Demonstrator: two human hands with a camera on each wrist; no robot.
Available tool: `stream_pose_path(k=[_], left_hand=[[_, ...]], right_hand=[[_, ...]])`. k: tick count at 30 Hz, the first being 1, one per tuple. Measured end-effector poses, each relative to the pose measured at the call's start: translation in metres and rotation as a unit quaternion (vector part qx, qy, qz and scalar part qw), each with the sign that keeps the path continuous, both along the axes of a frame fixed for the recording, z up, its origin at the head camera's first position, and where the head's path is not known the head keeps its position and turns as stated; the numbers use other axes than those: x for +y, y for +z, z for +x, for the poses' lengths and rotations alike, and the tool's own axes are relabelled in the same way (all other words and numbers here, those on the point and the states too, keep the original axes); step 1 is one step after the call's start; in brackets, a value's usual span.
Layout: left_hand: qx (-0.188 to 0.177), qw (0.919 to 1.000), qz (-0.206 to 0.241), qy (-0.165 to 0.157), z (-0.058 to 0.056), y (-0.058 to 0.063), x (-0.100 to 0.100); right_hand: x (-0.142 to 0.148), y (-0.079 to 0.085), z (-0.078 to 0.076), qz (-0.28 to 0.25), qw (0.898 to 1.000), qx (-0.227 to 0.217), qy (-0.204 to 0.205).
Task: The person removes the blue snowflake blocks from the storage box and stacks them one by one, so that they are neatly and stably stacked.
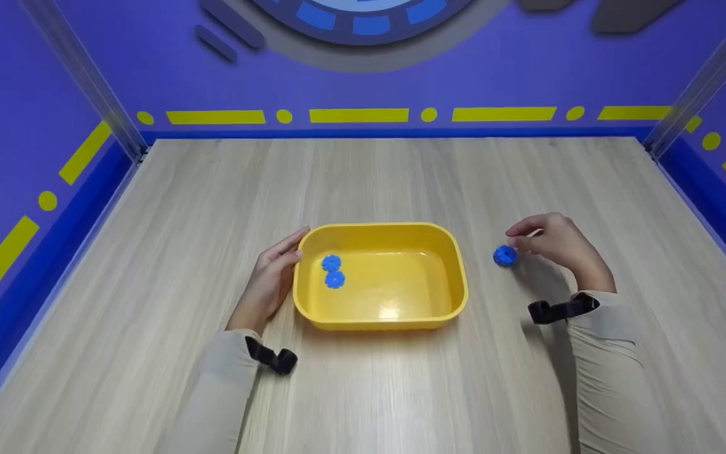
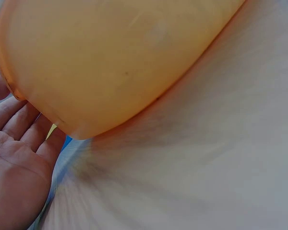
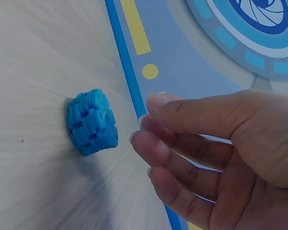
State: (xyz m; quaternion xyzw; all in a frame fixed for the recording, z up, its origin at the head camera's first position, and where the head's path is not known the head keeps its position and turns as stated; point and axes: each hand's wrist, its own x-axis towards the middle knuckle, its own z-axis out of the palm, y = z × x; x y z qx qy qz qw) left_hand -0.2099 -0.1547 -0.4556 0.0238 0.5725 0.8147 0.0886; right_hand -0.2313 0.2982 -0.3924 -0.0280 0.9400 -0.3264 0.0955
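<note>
A yellow plastic basin (image 1: 379,325) stands on the table. Two blue toothed discs (image 1: 334,279) lie touching in its left part. At the basin's left end, my left hand (image 1: 268,280) rests its extended fingers and thumb against the outer wall and rim; the left wrist view shows the palm (image 2: 17,177) off the wall. Right of the basin, a short stack of blue toothed discs (image 1: 505,255) sits on the table. My right hand (image 1: 555,243) is just beside it, fingers loosely bent. In the right wrist view a gap separates the fingertips (image 3: 151,148) from the stack (image 3: 91,122).
The wood-grain table (image 1: 388,183) ends at a purple back wall (image 1: 363,91) with yellow marks. Similar panels stand left and right, with metal posts (image 1: 82,75) at the corners. Black wrist cameras (image 1: 275,359) stick out from both sleeves.
</note>
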Motion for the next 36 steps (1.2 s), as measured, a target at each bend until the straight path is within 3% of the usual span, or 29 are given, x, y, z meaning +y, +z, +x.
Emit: stream_pose_path(k=[16, 28, 36], left_hand=[[0.002, 1.0000, -0.004, 0.000, 0.001, -0.001, -0.001], [-0.001, 0.9999, -0.017, 0.004, 0.000, 0.000, 0.000], [0.001, 0.9999, -0.010, 0.004, 0.000, 0.000, 0.000]], right_hand=[[-0.042, 0.023, -0.009, -0.005, 0.999, 0.034, 0.040], [-0.088, 0.049, -0.021, 0.005, 0.993, 0.045, 0.108], [-0.129, 0.054, -0.025, 0.001, 0.986, 0.043, 0.159]])
